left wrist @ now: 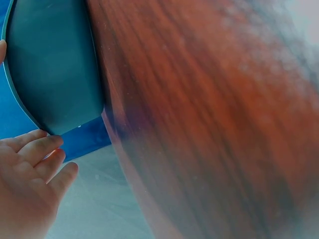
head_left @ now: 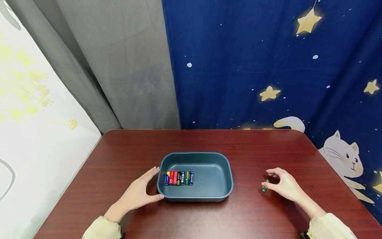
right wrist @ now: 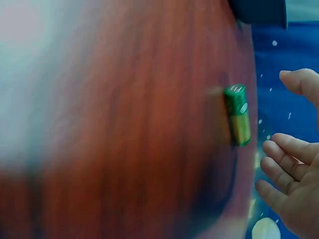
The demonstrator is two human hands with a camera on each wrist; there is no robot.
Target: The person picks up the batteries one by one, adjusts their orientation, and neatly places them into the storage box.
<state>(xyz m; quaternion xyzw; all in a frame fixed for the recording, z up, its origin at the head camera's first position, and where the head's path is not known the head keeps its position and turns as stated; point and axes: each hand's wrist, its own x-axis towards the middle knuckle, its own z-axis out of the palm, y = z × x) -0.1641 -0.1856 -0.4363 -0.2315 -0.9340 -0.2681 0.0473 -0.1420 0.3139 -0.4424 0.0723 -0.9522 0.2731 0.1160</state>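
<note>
A dark blue-green rectangular tray (head_left: 209, 196) sits mid-table, with a row of several batteries (head_left: 179, 178) in red, blue, green and black lying along its left part. My left hand (head_left: 138, 192) is at the tray's left end, thumb and fingers spread along its rim; in the left wrist view the fingertips (left wrist: 52, 142) meet the tray's edge. Off to the right, a single green battery (right wrist: 238, 115) with a gold-green band lies on the table. Over it hovers my right hand (head_left: 283, 186), thumb and fingers apart around the battery, which the thumb partly hides in the head view.
The brown wooden table (head_left: 125, 149) has rounded far corners. Behind it hang a grey curtain (head_left: 125, 66) and a blue curtain (head_left: 226, 66) with stars and a cat. A white patterned sheet (head_left: 35, 99) borders the left side.
</note>
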